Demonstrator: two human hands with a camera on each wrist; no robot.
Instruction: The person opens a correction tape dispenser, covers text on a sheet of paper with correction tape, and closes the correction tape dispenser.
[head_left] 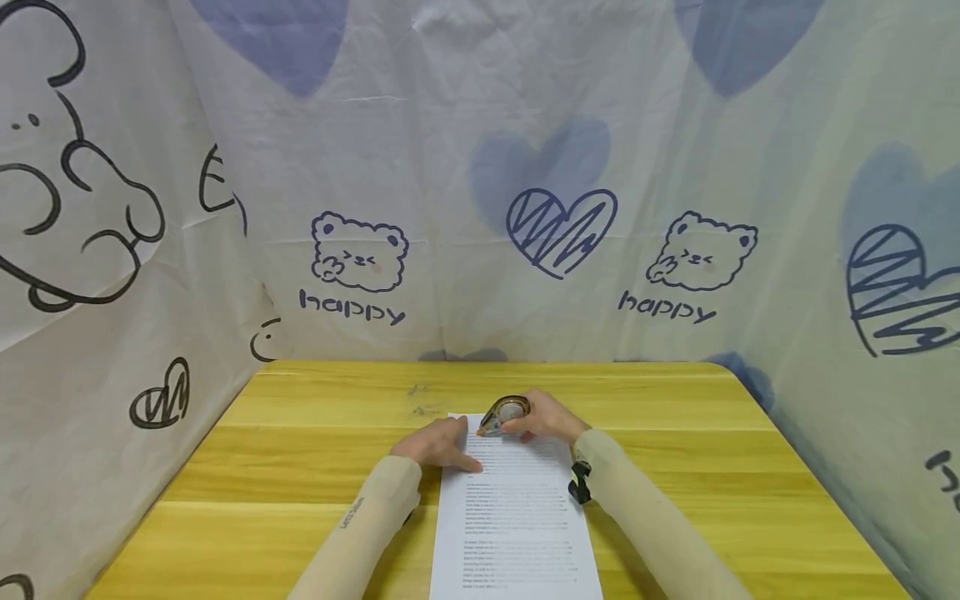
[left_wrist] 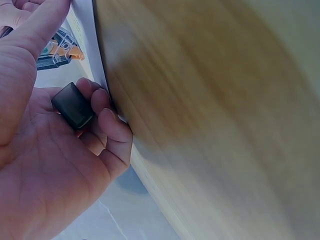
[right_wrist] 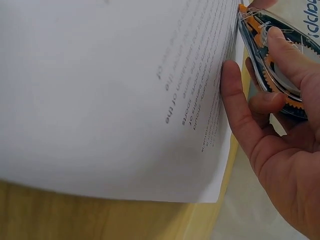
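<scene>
A printed sheet of paper [head_left: 517, 508] lies on the wooden table. My right hand [head_left: 551, 414] grips a correction tape dispenser [head_left: 507, 408] with a clear case; its orange tip meets the sheet near the top left of the text. In the right wrist view, the thumb lies along the dispenser [right_wrist: 285, 75] and the little finger rests on the paper [right_wrist: 100, 100]. The left hand [head_left: 437, 443] lies at the sheet's upper left edge, thumb and forefinger on the paper. Seen from the left wrist, its other fingers [left_wrist: 117, 130] curl round a small black cap [left_wrist: 74, 106].
The yellow wood-grain table [head_left: 300, 467] extends on both sides of the sheet. A white cloth [head_left: 450, 167] printed with hearts and bears hangs behind the table's far edge and at both sides. A black band [head_left: 580, 482] is on the right wrist.
</scene>
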